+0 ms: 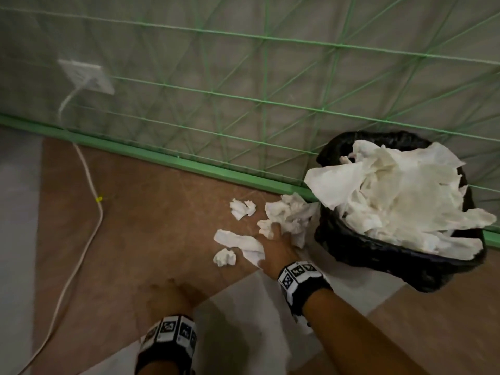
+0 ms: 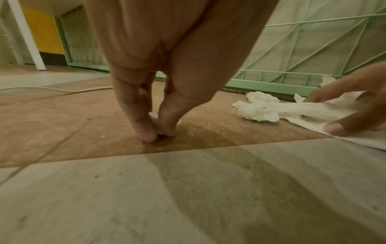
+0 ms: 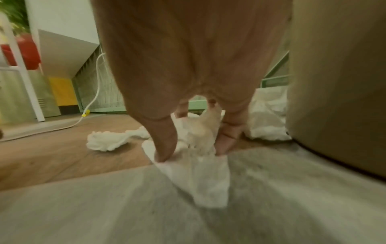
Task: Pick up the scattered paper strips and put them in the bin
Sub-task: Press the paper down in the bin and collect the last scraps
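A bin (image 1: 351, 247) with a black liner stands at the right, piled with white paper (image 1: 400, 190). Several crumpled white paper strips lie on the floor to its left: a small pair (image 1: 242, 208), a long one (image 1: 238, 240), a little ball (image 1: 224, 257). My right hand (image 1: 278, 236) reaches into the large crumple (image 1: 292, 212) beside the bin. In the right wrist view its thumb and fingers (image 3: 165, 148) pinch white paper (image 3: 198, 173). My left hand (image 2: 158, 133), blurred in the head view (image 1: 167, 290), pinches a small white scrap (image 2: 154, 118) on the brown floor.
A green wire-mesh panel (image 1: 243, 104) with a green base rail runs behind the paper and bin. A white cable (image 1: 89, 182) trails from a wall socket (image 1: 86, 77) across the floor at the left. The floor has brown and grey tiles.
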`<state>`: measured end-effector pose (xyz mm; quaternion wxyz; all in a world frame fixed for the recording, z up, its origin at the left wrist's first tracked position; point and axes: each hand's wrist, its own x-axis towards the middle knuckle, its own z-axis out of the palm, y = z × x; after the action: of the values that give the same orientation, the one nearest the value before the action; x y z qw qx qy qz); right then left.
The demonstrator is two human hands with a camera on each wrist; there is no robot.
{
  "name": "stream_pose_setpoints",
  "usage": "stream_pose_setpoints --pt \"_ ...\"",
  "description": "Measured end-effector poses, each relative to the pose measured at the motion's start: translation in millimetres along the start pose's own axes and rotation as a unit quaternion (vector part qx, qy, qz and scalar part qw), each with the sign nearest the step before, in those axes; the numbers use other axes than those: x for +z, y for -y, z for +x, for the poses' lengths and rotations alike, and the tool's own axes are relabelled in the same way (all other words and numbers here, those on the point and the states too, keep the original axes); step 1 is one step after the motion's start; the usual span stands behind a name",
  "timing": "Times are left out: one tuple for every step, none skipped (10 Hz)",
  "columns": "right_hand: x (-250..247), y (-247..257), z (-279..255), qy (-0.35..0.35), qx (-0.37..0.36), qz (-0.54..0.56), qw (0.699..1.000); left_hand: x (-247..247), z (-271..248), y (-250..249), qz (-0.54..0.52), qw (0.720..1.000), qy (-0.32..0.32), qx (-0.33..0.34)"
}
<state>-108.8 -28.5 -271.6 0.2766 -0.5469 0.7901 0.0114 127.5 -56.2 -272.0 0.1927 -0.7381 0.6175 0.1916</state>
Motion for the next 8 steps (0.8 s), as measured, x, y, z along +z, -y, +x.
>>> stream_pose_setpoints --pt "8.5 -0.1 -3.5 -0.027 -0.049 -0.044 0.997 -14.2 -7.0 -33.3 -0.064 0.994 -0.014 0.091" --pt "5.7 1.6 -21.5 -0.059 -0.056 -0.056 0.995 -18.1 -5.6 -73.7 -0.071 0.975 0.046 0.206" --pt "-15.9 2.7 -48.1 -0.1 -0.051 -0.036 0.993 -19.9 -12.9 -95.4 -0.079 0.964 0.072 0.243" --pt "-56.5 9.3 -82.2 -0.126 -0.073 -0.026 0.989 -10.9 -16.2 -104.4 -0.093 0.963 0.082 0.24" --pt "-114.3 21.6 -123.5 -0.138 -0.098 0.001 0.986 -11.7 -28.0 -100.9 -0.11 0.954 0.027 0.279" --pt "-187.4 24.3 -167.0 -0.197 -0.131 0.076 0.969 -33.2 -36.4 -102.8 -0.233 0.921 -0.075 0.303" --pt "-264.1 6.0 -203.5 -0.258 -0.128 0.18 0.941 -82.2 -59.0 -123.2 -0.36 0.855 -0.099 0.36" --pt "-329.2 -28.7 -229.7 -0.276 -0.116 0.319 0.899 -144.7 -103.2 -151.0 -0.429 0.78 -0.109 0.442"
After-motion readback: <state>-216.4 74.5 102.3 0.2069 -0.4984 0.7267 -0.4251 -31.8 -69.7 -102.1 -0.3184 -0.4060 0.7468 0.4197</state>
